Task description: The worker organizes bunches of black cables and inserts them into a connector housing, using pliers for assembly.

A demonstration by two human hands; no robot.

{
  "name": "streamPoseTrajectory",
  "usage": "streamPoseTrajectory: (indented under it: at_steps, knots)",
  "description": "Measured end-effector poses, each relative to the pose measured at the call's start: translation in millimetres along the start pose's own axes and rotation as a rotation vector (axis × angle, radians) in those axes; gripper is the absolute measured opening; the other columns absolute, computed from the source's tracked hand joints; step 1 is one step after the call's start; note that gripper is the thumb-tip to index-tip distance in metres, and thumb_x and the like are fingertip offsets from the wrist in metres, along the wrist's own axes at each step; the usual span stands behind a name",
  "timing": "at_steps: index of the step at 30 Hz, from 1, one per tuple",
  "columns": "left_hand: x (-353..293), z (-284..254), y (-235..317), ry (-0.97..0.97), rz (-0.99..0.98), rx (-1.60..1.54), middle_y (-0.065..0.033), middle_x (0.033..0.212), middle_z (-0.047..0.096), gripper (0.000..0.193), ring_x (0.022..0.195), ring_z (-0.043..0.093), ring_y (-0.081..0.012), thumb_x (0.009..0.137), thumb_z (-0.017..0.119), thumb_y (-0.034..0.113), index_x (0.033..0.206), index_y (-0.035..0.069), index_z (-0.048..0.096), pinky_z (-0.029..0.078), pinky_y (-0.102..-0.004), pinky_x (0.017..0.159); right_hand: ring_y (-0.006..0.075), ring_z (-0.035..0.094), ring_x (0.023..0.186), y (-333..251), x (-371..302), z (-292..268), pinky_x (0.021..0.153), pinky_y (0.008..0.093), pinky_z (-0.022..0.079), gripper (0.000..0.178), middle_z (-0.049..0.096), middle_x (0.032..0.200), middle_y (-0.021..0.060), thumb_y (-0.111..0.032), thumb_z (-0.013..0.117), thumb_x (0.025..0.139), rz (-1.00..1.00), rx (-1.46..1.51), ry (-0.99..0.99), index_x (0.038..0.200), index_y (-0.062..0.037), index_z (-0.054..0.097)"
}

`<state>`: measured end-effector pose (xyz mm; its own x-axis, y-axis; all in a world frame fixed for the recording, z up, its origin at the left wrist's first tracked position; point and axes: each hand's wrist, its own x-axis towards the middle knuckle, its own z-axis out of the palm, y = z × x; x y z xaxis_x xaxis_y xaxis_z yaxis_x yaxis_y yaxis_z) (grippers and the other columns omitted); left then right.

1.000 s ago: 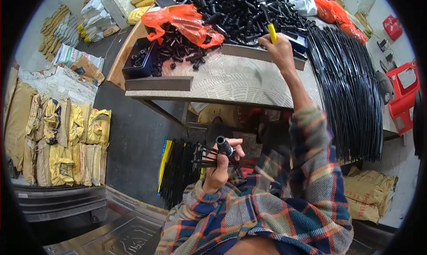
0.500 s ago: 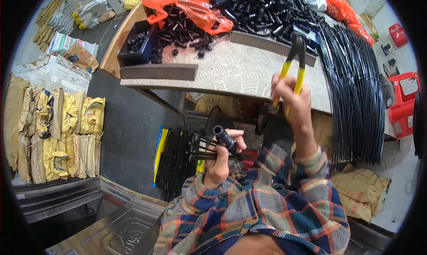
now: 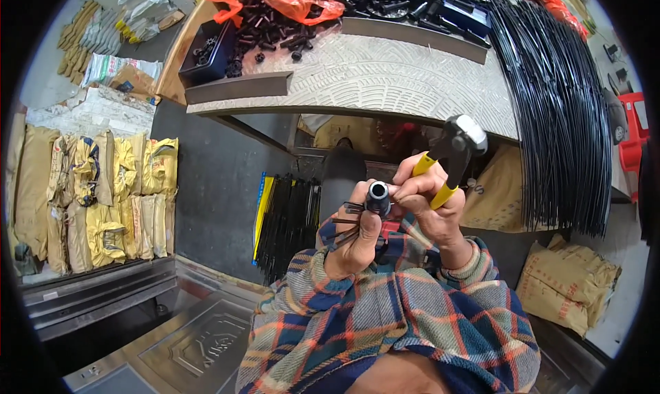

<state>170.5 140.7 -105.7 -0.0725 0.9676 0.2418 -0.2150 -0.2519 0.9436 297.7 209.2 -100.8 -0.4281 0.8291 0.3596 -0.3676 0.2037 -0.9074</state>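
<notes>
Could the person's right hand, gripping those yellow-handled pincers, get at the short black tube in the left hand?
Probably yes: the right hand already touches the short black tube, nothing between.

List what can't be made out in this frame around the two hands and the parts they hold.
- Head view: how the black tube joins the thin black rods is hidden by the left hand.
- Head view: the pincers handles lie partly inside the right hand; whether the jaws are closed is too small to tell.
- Head view: the small black parts on the workbench are too small to tell apart.
</notes>
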Motion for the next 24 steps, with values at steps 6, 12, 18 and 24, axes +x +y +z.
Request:
streamPoseTrajectory:
  at_steps: [6,12,18,24]
  knots:
    - [-0.5,7.8,3.4,0.017,0.006,0.056,-0.0063,0.091,0.048,0.047,0.083,0.047,-0.0134,0.093,0.038,0.040,0.108,-0.003,0.046,0.037,-0.0252,0.076,0.0177,0.053,0.073,-0.1,0.1,-8.3,0.066,0.0298,0.044,0.011,0.056,0.083,0.0100,-0.009,0.066,0.078,-0.183,-0.188,-0.083,0.080,0.0014,0.062]
    - [1.3,8.0,0.4,-0.044,0.025,0.116,-0.0069,0.095,0.045,0.048,0.085,0.044,-0.0137,0.093,0.039,0.043,0.107,-0.003,0.046,0.036,-0.0257,0.077,0.0232,0.053,0.075,-5.0,1.7,-9.9,0.067,0.0348,0.043,0.008,0.058,0.070,0.0050,-0.005,0.066,0.073,-0.199,-0.217,-0.085,0.075,-0.0008,0.059]
    - [-0.9,6.1,-1.4,-0.014,0.010,0.021,-0.0074,0.094,0.046,0.050,0.086,0.045,-0.0139,0.092,0.039,0.045,0.106,-0.002,0.046,0.036,-0.0269,0.077,0.0233,0.055,0.075,-7.4,5.5,-11.0,0.065,0.0335,0.045,0.008,0.059,0.069,0.0047,0.001,0.063,0.069,-0.233,-0.243,-0.140,0.073,-0.0010,0.057]
    - [-1.2,6.7,-0.7,0.026,0.034,0.087,-0.0076,0.095,0.045,0.052,0.087,0.044,-0.0143,0.091,0.039,0.047,0.106,-0.002,0.046,0.035,-0.0272,0.079,0.0247,0.056,0.073,-6.9,8.6,-9.2,0.066,0.0342,0.046,0.017,0.060,0.070,0.0060,0.004,0.066,0.063,-0.256,-0.276,-0.151,0.079,0.0004,0.058]
